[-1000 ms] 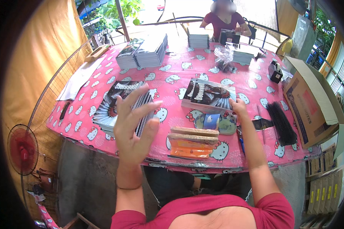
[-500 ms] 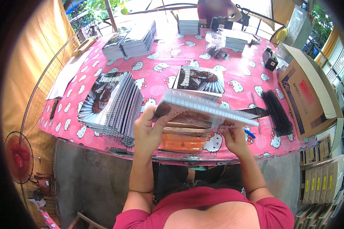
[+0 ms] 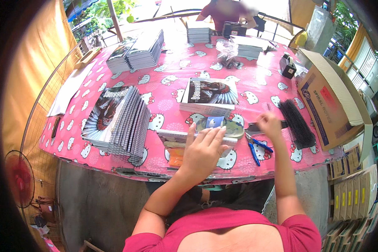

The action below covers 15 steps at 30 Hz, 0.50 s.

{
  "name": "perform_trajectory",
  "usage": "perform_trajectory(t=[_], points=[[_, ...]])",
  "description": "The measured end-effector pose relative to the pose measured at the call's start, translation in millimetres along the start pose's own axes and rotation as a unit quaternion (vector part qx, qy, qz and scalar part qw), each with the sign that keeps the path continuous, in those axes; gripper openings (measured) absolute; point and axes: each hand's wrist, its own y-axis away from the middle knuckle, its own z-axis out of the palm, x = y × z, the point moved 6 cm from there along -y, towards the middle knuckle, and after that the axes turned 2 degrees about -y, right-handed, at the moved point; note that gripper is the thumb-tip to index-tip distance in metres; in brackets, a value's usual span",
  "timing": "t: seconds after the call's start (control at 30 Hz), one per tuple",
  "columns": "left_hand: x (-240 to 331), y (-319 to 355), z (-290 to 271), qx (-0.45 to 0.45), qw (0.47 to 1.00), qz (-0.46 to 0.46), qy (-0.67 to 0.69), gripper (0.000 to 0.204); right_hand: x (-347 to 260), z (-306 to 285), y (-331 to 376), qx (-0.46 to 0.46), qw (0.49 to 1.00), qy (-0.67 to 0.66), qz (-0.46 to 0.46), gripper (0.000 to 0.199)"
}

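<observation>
My left hand point(image 3: 203, 149) lies palm down with fingers extended and spread, over a low pile with a pale-edged notebook point(image 3: 167, 135) on it. Against its fingertips is a glossy greenish piece point(image 3: 235, 128) with a blue patch; its kind is unclear. My right hand point(image 3: 269, 125), slightly blurred, has its fingers curled together above a flat dark strip point(image 3: 253, 127); anything inside them is too small to make out. Nearer me rest pliers point(image 3: 254, 150) with blue handles. Right of that hand lies a bundle of black spiral binding coils point(image 3: 297, 124).
A stack of spiral notebooks point(image 3: 107, 115) stands left, another notebook stack point(image 3: 210, 92) mid-table. Farther back are more notebook stacks point(image 3: 145, 50), a tape dispenser point(image 3: 287, 66) and clear plastic point(image 3: 227, 52). An open cardboard box point(image 3: 323, 107) is right. Another person point(image 3: 224, 17) sits opposite.
The notebook, lifted in both hands before, is now down on the pile under my left hand. The blue-handled pliers have left my right hand, which has moved up toward the coils.
</observation>
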Motion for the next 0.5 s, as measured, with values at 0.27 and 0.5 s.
perform_trajectory(t=[0.27,0.5], points=[[-2.5,-5.6,-7.9,0.14,0.985,-0.028,0.099,0.018,68.9,13.8,-31.2,-0.001,0.997,0.047,0.069,0.027],[-5.0,-3.4,-3.2,0.117,0.985,-0.044,0.122,0.018,-123.4,-30.3,60.0,-0.063,0.968,-0.228,-0.087,0.027]])
